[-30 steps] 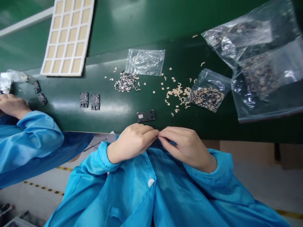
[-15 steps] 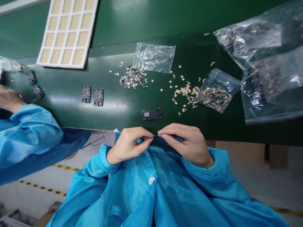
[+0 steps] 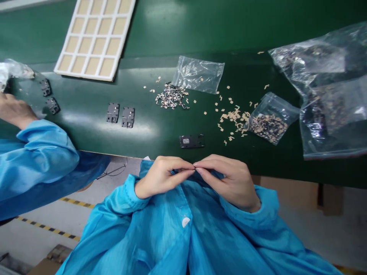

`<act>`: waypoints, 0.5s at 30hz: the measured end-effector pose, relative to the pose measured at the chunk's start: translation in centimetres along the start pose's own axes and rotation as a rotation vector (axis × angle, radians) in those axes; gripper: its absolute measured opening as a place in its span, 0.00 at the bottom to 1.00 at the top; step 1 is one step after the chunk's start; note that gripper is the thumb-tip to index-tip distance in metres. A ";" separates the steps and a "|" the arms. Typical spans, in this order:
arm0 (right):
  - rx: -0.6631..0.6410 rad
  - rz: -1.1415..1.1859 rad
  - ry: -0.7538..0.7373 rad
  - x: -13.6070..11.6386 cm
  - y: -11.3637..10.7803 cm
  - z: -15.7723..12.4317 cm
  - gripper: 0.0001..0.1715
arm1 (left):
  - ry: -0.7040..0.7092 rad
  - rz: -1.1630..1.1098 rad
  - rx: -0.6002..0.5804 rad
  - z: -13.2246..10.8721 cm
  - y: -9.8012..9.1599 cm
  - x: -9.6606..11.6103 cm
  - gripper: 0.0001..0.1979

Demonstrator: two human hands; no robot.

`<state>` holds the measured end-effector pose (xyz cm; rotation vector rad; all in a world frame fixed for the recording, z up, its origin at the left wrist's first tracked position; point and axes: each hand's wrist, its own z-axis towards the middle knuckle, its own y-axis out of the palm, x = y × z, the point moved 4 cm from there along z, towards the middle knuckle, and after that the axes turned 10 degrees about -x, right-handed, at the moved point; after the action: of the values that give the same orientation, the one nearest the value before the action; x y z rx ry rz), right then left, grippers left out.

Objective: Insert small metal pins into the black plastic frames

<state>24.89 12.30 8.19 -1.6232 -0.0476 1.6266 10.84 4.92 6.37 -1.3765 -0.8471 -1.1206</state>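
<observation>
My left hand (image 3: 168,175) and my right hand (image 3: 229,179) meet fingertip to fingertip at the table's front edge. Each is closed in a pinch; whatever sits between the fingertips is too small to make out. Just beyond them lies a flat black plastic part (image 3: 192,141) with a small pale rectangle at its left end. Farther off is a heap of small silvery metal pieces (image 3: 171,96). To its right spreads a scatter of small tan pieces (image 3: 235,117), beside a small zip bag (image 3: 269,120) holding more such bits.
Two black parts (image 3: 128,117) lie left of centre. A white gridded tray (image 3: 89,43) stands behind them. An empty-looking clear bag (image 3: 200,74) touches the silvery heap. Large clear bags (image 3: 332,99) fill the right side. At far left, a co-worker's hand (image 3: 15,111) is near more black parts (image 3: 52,105).
My fingertips have come together from slightly apart. The view has shifted, so the table's contents appear farther right. The co-worker's hand is still at the far left.
</observation>
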 end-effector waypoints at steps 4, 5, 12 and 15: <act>0.066 -0.071 -0.042 0.2 0.3 -0.1 0.06 | -0.018 -0.012 0.036 -0.1 0.3 -0.3 0.07; 0.082 -0.089 -0.058 0.2 0.3 0.0 0.06 | -0.029 -0.012 0.048 -0.1 0.3 -0.3 0.08; 0.171 -0.380 -0.224 0.1 0.2 -0.6 0.06 | -0.096 0.052 -0.024 0.0 1.1 -0.5 0.12; 0.117 -0.468 -0.351 3.2 0.2 -1.6 0.09 | -0.125 0.128 -0.086 0.4 1.0 -0.8 0.13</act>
<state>26.61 13.14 5.16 -1.1165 -0.4686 1.4891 11.63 5.28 5.35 -1.5630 -0.7949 -0.9900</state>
